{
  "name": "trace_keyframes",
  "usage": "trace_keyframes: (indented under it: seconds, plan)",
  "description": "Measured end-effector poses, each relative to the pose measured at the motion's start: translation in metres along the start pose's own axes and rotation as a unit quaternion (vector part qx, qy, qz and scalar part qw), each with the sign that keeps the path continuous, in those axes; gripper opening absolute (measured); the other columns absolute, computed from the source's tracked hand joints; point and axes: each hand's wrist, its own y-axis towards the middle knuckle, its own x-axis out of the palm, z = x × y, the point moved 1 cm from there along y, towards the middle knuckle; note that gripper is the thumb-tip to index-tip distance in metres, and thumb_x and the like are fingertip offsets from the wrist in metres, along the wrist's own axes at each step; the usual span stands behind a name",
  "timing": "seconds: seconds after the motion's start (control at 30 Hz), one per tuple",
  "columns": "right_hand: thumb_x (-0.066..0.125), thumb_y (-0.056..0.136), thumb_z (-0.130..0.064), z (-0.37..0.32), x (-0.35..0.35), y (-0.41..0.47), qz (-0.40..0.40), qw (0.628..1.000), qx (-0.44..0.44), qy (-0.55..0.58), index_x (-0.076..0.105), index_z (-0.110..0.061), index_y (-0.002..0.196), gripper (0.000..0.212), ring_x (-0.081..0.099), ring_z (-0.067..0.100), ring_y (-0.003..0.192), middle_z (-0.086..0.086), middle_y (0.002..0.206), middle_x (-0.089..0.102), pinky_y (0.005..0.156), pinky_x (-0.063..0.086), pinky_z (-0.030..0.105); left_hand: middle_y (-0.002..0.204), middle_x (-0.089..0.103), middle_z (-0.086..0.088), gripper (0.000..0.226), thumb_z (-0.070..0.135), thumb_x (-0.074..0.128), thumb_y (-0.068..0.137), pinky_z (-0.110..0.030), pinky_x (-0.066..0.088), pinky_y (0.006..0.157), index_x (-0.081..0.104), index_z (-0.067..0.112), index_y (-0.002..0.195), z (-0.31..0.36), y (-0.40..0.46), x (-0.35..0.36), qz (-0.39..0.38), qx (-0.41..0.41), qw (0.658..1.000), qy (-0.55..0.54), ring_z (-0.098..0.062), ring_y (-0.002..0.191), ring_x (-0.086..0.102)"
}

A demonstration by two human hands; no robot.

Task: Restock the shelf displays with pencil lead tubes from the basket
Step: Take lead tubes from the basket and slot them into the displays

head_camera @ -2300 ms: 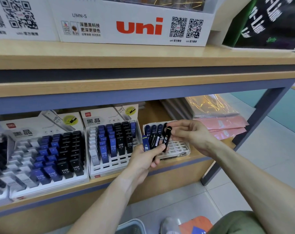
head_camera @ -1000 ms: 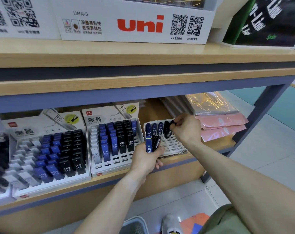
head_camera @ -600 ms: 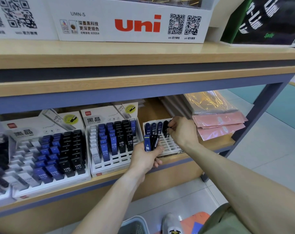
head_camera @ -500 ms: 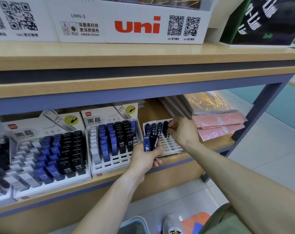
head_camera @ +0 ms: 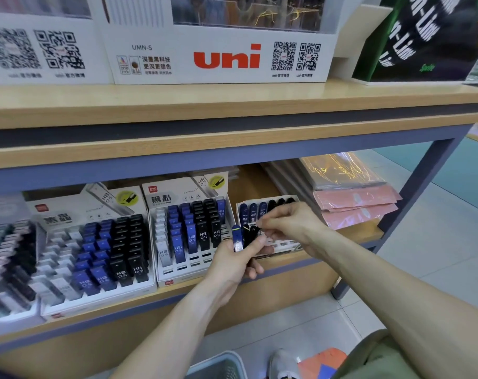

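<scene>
- The left hand (head_camera: 233, 265) grips a small bunch of pencil lead tubes (head_camera: 244, 237) upright, thumb curled across their front; one blue tube stands at the left of the bunch, black ones beside it.
- The right hand (head_camera: 285, 224) reaches over from the right, fingertips pinched at the top of a black tube in that bunch.
- Both hands hover in front of the small white display tray (head_camera: 283, 246), the rightmost one on the lower shelf (head_camera: 349, 239).
- In that tray's back row stand three blue tubes and three black ones (head_camera: 266, 207); the slots nearer the front edge look bare where the hands do not cover them.
- To the left, a middle display box (head_camera: 188, 233) holds rows of white, blue and black tubes marked HB 0.5, and a larger box (head_camera: 93, 250) sits beside it.
- Pink wrapped packs (head_camera: 358, 205) lie on the shelf to the right of the tray.
- A grey basket rim (head_camera: 218, 365) shows at the bottom, near the floor.
</scene>
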Motion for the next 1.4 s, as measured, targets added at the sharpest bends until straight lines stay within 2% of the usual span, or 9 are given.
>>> trace_keyframes:
  seconds: [0.23,0.4,0.5,0.83,0.97,1.07,1.17,1.27,1.4]
  plan:
    - [0.084,0.080,-0.010,-0.004,0.001,-0.012,-0.065,0.998,-0.006,0.017,0.076,-0.002,0.093,0.017,0.072,0.013,0.070,0.007,0.080,0.077,0.062,0.054,0.018,0.093,0.076,-0.016,0.031,0.029,0.068,0.097,-0.018,0.031,0.040,0.069,0.004,0.114,0.004,-0.010,-0.003,0.011,0.010,1.000,-0.001,-0.013,0.046,0.049]
    - [0.072,0.084,0.002,0.000,-0.010,-0.006,-0.040,0.997,0.006,0.071,0.076,-0.004,0.098,0.015,0.075,0.020,0.082,0.013,0.088,0.077,0.078,0.061,0.029,0.102,0.077,-0.018,0.033,0.032,0.063,0.100,-0.018,0.044,0.045,0.070,0.005,0.118,0.009,-0.014,-0.001,0.020,-0.010,0.996,-0.083,-0.018,0.062,0.067]
    - [0.068,0.084,0.010,0.002,-0.017,-0.007,-0.028,0.994,0.010,0.102,0.075,-0.003,0.099,0.020,0.075,0.020,0.080,0.014,0.090,0.077,0.073,0.061,0.027,0.105,0.077,-0.020,0.034,0.030,0.062,0.100,-0.017,0.053,0.050,0.068,0.003,0.121,0.013,-0.014,-0.005,0.029,-0.025,0.990,-0.136,-0.023,0.076,0.075]
    - [0.058,0.089,0.017,0.013,-0.021,-0.010,-0.068,0.967,0.079,0.232,0.069,0.009,0.107,0.023,0.075,0.034,0.095,0.028,0.102,0.074,0.079,0.063,0.031,0.112,0.077,-0.009,0.039,0.027,0.070,0.095,-0.016,0.054,0.053,0.067,0.002,0.124,0.014,-0.007,-0.008,0.053,-0.009,0.990,-0.133,-0.010,0.061,0.064]
    - [0.059,0.088,0.019,0.017,-0.012,-0.014,-0.132,0.959,0.110,0.226,0.065,0.007,0.112,0.028,0.074,0.034,0.098,0.028,0.107,0.073,0.080,0.063,0.031,0.086,0.076,-0.009,0.038,0.024,0.077,0.090,-0.015,0.047,0.047,0.070,0.001,0.120,0.012,-0.005,-0.004,0.073,-0.003,0.992,-0.108,-0.007,0.053,0.059]
    - [0.063,0.086,0.018,0.018,-0.008,-0.017,-0.165,0.965,0.097,0.180,0.063,0.001,0.109,0.028,0.073,0.034,0.102,0.025,0.105,0.074,0.092,0.060,0.037,0.063,0.064,-0.002,0.033,0.019,0.076,0.091,-0.015,0.042,0.044,0.068,0.003,0.119,0.010,-0.002,-0.002,0.095,-0.010,0.990,-0.101,-0.007,0.047,0.053]
    - [0.073,0.085,0.007,0.017,-0.008,-0.019,-0.188,0.968,0.076,0.148,0.064,-0.003,0.105,0.024,0.073,0.034,0.105,0.022,0.106,0.074,0.101,0.055,0.043,0.063,0.062,-0.003,0.037,0.019,0.077,0.091,-0.016,0.041,0.044,0.066,0.000,0.121,0.007,0.001,-0.005,0.105,-0.016,0.988,-0.112,-0.008,0.049,0.052]
    - [0.076,0.088,-0.015,0.013,-0.009,-0.017,-0.182,0.973,0.056,0.133,0.070,-0.007,0.107,0.021,0.074,0.027,0.102,0.015,0.110,0.075,0.095,0.057,0.036,0.060,0.056,-0.003,0.037,0.021,0.076,0.092,-0.016,0.040,0.043,0.067,-0.001,0.119,0.004,0.005,-0.007,0.097,-0.022,0.989,-0.113,-0.009,0.049,0.047]
    - [0.075,0.089,-0.013,0.014,-0.012,-0.009,-0.124,0.980,0.005,0.156,0.067,-0.009,0.118,0.031,0.073,0.024,0.098,0.013,0.109,0.076,0.091,0.054,0.038,0.057,0.051,-0.003,0.020,0.026,0.074,0.093,-0.016,0.032,0.043,0.069,0.010,0.102,0.003,0.004,-0.003,0.056,-0.030,0.994,-0.085,-0.011,0.046,0.037]
